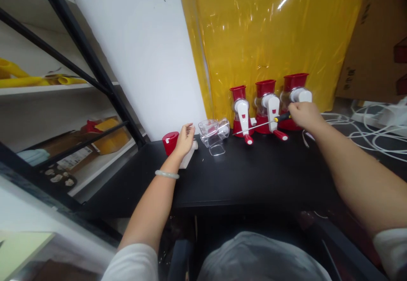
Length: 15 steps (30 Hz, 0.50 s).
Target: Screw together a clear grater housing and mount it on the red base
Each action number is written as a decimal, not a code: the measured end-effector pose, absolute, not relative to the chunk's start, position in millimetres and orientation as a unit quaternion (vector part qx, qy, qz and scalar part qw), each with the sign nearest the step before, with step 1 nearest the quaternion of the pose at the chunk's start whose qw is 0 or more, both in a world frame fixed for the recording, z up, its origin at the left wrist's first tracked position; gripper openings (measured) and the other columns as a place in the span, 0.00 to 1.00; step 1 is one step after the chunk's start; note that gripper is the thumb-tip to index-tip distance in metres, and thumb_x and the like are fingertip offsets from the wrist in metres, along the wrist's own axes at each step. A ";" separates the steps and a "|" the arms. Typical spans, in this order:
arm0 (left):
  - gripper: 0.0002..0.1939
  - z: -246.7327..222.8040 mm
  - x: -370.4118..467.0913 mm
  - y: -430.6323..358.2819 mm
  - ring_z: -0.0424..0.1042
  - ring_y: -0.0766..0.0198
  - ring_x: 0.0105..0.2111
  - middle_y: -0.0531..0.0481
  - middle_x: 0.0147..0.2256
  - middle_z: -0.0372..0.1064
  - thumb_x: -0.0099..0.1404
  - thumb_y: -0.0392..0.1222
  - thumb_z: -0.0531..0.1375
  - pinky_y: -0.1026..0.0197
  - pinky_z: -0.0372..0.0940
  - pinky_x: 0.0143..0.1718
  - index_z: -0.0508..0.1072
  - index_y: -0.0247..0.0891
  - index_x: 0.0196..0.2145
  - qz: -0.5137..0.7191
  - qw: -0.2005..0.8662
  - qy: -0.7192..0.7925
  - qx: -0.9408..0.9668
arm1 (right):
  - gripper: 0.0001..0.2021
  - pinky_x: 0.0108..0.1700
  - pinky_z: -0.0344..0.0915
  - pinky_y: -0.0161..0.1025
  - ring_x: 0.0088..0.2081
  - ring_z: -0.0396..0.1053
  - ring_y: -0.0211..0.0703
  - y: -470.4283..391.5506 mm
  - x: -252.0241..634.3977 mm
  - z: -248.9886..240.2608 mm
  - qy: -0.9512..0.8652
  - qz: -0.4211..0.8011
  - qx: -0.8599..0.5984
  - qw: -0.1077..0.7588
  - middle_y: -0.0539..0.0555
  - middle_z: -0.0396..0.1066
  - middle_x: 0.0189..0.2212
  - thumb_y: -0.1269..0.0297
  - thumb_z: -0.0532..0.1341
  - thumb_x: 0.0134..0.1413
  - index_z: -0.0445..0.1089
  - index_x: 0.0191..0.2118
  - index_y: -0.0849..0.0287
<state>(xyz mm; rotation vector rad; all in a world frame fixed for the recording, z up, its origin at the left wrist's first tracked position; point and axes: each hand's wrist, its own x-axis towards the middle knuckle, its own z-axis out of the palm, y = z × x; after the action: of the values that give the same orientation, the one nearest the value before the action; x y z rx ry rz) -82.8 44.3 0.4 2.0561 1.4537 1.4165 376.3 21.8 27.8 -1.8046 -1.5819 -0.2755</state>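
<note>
My right hand (pixel 305 115) is closed around the black-and-yellow handle of a long screwdriver (pixel 282 117), whose thin shaft points left across the front of the rotary graters. My left hand (pixel 185 140) is over the left part of the table, its fingers apart. Just below and beside it lies a white part (pixel 188 157), partly covered by the hand. Left of that hand sits a red piece (pixel 170 142). To its right is a clear plastic grater body (pixel 210 133). Three red-and-white graters, a left one (pixel 243 113), a middle one (pixel 271 107) and a right one (pixel 295 86), stand upright.
The black table (pixel 248 175) runs along a white wall and a yellow plastic sheet (pixel 270 30). White cables (pixel 365 132) lie coiled at the right, near a cardboard box (pixel 372 39). A black-framed shelf (pixel 108 88) rises on the left.
</note>
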 end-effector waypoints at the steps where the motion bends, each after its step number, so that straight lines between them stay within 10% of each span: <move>1: 0.22 1.2 -87.2 44.5 0.74 0.53 0.52 0.37 0.52 0.72 0.74 0.54 0.53 0.54 0.72 0.45 0.68 0.36 0.55 0.477 0.110 0.508 0.709 | 0.23 0.37 0.53 0.45 0.39 0.71 0.50 14.3 365.9 31.2 -0.606 -0.105 -0.705 0.353 0.75 0.77 0.36 0.65 0.48 0.68 0.79 0.35 0.71; 7: 0.11 2.7 -95.3 39.2 0.74 0.58 0.37 0.47 0.33 0.76 0.67 0.47 0.58 0.59 0.67 0.44 0.73 0.37 0.33 0.406 0.099 0.545 0.727 | 0.21 0.32 0.49 0.41 0.32 0.69 0.47 -24.1 278.0 29.7 -0.653 -0.146 -0.652 0.355 0.63 0.78 0.35 0.59 0.49 0.68 0.77 0.35 0.60; 15: 0.05 18.5 -87.0 20.2 0.74 0.61 0.27 0.52 0.23 0.74 0.54 0.35 0.58 0.62 0.66 0.32 0.76 0.37 0.27 0.218 0.211 0.528 0.793 | 0.21 0.29 0.45 0.40 0.31 0.70 0.45 -28.9 236.7 9.2 -0.682 -0.201 -0.626 0.319 0.61 0.77 0.38 0.56 0.48 0.70 0.75 0.39 0.61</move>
<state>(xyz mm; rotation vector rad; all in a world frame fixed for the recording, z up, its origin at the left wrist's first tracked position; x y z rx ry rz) -87.0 20.2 18.5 2.2027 1.4678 0.6059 236.7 -28.9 9.2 -1.6460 -1.7940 -0.5281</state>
